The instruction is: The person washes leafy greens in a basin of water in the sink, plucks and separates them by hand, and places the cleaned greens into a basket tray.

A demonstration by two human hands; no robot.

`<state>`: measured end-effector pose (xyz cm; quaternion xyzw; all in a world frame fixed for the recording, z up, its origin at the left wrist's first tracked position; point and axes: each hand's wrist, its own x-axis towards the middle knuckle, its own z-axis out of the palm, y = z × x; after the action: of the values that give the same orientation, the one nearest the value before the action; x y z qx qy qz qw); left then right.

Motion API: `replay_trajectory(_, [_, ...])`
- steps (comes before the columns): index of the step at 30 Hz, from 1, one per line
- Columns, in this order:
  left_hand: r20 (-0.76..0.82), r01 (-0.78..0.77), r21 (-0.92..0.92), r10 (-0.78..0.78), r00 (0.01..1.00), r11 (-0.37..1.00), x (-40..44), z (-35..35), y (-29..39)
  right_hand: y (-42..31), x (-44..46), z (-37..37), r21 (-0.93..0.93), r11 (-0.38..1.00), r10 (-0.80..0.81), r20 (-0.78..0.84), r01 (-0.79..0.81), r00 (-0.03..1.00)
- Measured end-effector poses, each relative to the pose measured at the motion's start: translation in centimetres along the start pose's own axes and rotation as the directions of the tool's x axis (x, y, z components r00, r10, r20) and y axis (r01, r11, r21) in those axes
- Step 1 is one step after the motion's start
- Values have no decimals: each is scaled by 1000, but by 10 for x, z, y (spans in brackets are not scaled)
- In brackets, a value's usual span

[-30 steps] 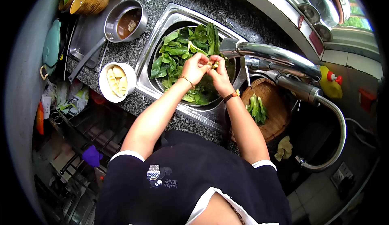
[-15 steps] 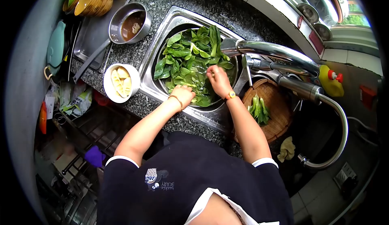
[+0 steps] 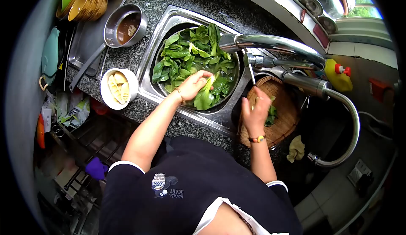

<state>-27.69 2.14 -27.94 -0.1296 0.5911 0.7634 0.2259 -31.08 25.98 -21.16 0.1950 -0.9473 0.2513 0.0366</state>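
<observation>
My left hand (image 3: 193,86) is closed around a bok choy stalk (image 3: 207,93) above the sink, its pale stem up by the fingers and its leaves toward the water. Beneath it, a round basin in the sink (image 3: 146,77) holds water and many loose bok choy leaves (image 3: 179,53). Over the left side of a woven bamboo tray (image 3: 285,125), my right hand (image 3: 256,110) has its fingers curled toward the thumb. Something pale shows between them, too small to make out. Green leaves (image 3: 272,113) lie in the tray, partly hidden by this hand.
A chrome faucet (image 3: 279,44) arches over the sink's right side. On the left of the counter stand a white bowl of pale yellow pieces (image 3: 119,89), a saucepan of brown liquid (image 3: 125,27) and stacked bowls (image 3: 88,4). A yellow bottle (image 3: 338,76) stands behind the faucet.
My right hand has moved from the basin rightward to the bamboo tray. My left hand has lifted slightly and now holds a bok choy stalk. The view has shifted a little.
</observation>
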Motion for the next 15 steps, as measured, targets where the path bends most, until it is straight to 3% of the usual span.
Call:
replay_trajectory(1, [-35, 2, -89, -5, 999, 996, 4, 3, -1, -15, 5, 9, 161, 980, 89, 151, -113, 985])
replay_trajectory(2, [-65, -40, -99, 34, 997, 994, 8, 5, -5, -18, 6, 35, 466, 813, 204, 335, -350, 920])
replay_trajectory(4, [-114, 45, -113, -58, 992, 993, 12, 11, 2, -31, 21, 64, 532, 647, 231, 546, -546, 805])
replay_trajectory(6, [-241, 172, -86, -188, 952, 981, 14, 15, 6, -21, 25, 106, 605, 580, 150, 578, -545, 802])
replay_trajectory(7, [-250, 170, -84, -186, 950, 982, 18, 6, -3, -17, 28, 121, 647, 520, 98, 603, -557, 792])
replay_trajectory(9, [-146, 55, 101, -40, 989, 993, 28, -14, -29, -12, 37, 131, 635, 399, 28, 713, -661, 701])
replay_trajectory(11, [-214, 98, 184, -58, 975, 978, 31, -19, -42, 1, 43, 138, 547, 549, -7, 759, -633, 651])
replay_trajectory(12, [-258, 27, 522, 128, 958, 852, 33, -20, -44, 3, 47, 139, 510, 697, -28, 722, -504, 691])
replay_trajectory(13, [-227, -11, 794, 314, 922, 608, 35, -19, -47, 5, 50, 140, 452, 773, -39, 734, -445, 678])
replay_trajectory(15, [-254, 22, 793, 298, 920, 609, 40, -13, -48, 7, 49, 156, 338, 878, 0, 707, -338, 708])
